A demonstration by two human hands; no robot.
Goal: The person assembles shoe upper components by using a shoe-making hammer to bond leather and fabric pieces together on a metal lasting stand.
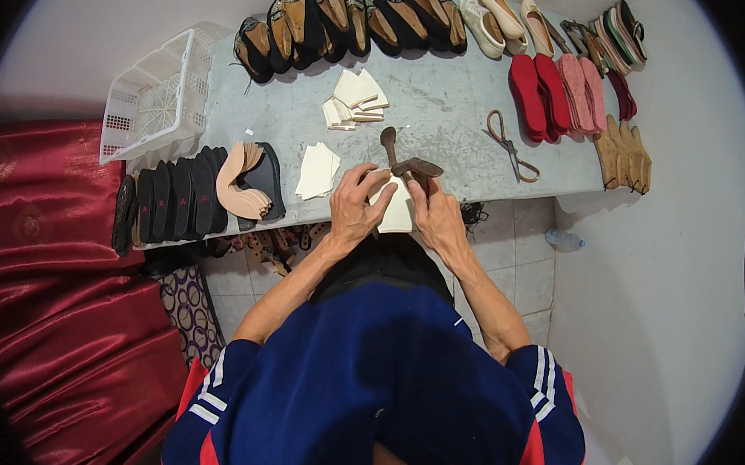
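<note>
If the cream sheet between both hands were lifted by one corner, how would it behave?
The cream sheet looks thin and flat, so it is probably light and would likely flex. Left hand and right hand pinch its edges. Flat, it seems unlikely to roll.

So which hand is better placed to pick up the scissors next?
Probably the right hand: the scissors lie on the table to its right, and the left hand would have to cross over the cream piece both hands hold.
</note>
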